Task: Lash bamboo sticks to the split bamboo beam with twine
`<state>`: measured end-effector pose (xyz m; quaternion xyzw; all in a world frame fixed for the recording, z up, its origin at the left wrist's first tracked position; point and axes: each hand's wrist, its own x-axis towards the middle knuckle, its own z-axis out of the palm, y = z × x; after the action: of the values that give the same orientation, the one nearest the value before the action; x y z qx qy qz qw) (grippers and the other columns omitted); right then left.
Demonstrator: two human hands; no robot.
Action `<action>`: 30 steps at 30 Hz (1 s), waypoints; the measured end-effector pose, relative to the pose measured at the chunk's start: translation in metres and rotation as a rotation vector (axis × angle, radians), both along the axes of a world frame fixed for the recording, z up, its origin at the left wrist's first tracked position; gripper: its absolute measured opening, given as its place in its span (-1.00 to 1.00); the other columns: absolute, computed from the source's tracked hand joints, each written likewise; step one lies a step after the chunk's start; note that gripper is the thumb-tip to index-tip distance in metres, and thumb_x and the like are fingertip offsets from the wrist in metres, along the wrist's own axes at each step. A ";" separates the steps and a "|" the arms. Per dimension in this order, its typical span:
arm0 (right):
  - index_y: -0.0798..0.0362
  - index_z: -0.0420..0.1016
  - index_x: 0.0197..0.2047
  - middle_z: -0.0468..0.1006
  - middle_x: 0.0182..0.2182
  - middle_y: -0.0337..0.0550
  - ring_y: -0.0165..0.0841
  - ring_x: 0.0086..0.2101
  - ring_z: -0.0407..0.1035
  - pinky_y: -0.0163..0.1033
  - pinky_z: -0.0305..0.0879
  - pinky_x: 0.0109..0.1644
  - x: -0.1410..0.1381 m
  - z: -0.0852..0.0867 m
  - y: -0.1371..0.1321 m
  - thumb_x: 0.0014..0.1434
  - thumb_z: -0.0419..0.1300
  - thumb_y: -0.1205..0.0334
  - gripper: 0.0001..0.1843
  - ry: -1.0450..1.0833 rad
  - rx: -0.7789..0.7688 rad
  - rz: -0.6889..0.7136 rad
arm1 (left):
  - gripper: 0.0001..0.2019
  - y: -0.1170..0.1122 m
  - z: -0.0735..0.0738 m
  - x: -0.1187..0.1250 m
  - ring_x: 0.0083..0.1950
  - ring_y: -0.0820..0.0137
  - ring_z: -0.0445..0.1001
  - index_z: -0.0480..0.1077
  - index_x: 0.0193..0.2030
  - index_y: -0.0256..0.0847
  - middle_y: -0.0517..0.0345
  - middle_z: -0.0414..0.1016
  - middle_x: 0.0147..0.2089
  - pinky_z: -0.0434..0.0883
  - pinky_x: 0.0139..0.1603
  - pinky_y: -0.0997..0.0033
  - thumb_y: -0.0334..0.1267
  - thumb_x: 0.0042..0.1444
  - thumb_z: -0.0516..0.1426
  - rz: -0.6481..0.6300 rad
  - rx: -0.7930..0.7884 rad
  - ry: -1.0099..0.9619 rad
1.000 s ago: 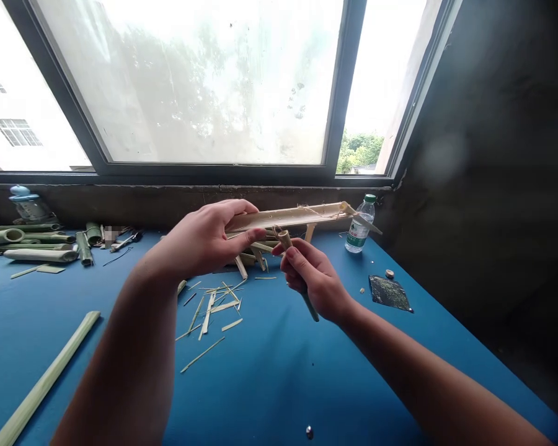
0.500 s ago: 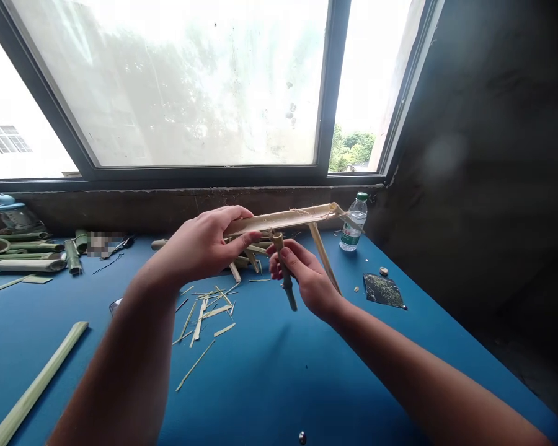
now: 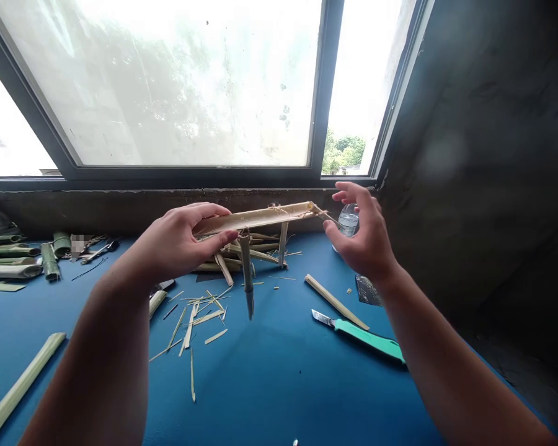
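Observation:
My left hand [image 3: 186,238] is closed around the left end of a split bamboo trough [image 3: 265,218], held above the table. A thin bamboo tube [image 3: 246,266] points down from beneath the trough, close to my left thumb. Farther right, another bamboo stick [image 3: 283,244] stands below it. A thin sliver [image 3: 324,214] sticks out at the trough's right end. My right hand [image 3: 367,232] is just beyond that end, fingers apart and holding nothing. Whether it touches the sliver, I cannot tell.
A green utility knife [image 3: 372,341], blade out, lies by my right forearm beside a bamboo strip [image 3: 337,302]. Behind my right hand stands a water bottle [image 3: 348,218]. Bamboo shavings [image 3: 198,319] litter the blue table [image 3: 260,390]. Bamboo tubes [image 3: 9,252] lie at the left.
My right hand has let go of the thin bamboo tube and moved right and up, opening. The tube now hangs below the trough. The utility knife and a strip have come into sight.

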<state>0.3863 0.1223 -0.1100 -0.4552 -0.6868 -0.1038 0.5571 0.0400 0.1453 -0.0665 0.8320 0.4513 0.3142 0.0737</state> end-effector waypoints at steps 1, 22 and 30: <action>-0.08 0.41 0.43 0.62 0.17 -0.02 0.01 0.17 0.46 0.23 0.35 0.29 0.008 0.003 0.002 0.22 0.39 0.25 -0.28 -0.010 -0.128 0.029 | -0.52 0.001 0.000 0.000 -0.12 0.22 0.62 0.58 0.17 0.02 0.11 0.67 0.01 0.51 -0.23 0.32 0.23 0.25 0.31 0.000 0.003 0.000; -0.01 0.65 0.03 0.65 -0.22 -0.11 -0.24 -0.26 0.45 -0.07 0.41 -0.11 0.007 0.012 0.001 0.44 0.27 0.09 -0.78 -0.035 -0.355 0.197 | -0.44 0.012 -0.004 -0.004 -0.10 0.13 0.64 0.59 0.20 -0.01 0.05 0.71 -0.01 0.53 -0.19 0.18 0.30 0.24 0.26 0.159 -0.015 -0.020; -0.03 0.58 -0.02 0.70 -0.17 -0.12 -0.21 -0.20 0.58 -0.08 0.54 -0.11 0.002 0.004 0.006 0.37 0.38 0.09 -0.80 -0.079 -0.560 0.328 | -0.47 0.010 -0.004 -0.002 -0.07 0.11 0.65 0.59 0.19 0.01 0.07 0.71 -0.01 0.55 -0.10 0.11 0.26 0.23 0.29 0.105 -0.026 -0.073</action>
<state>0.3879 0.1278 -0.1055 -0.4697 -0.7739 0.1627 0.3924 0.0376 0.1556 -0.0700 0.7942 0.4952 0.3420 0.0844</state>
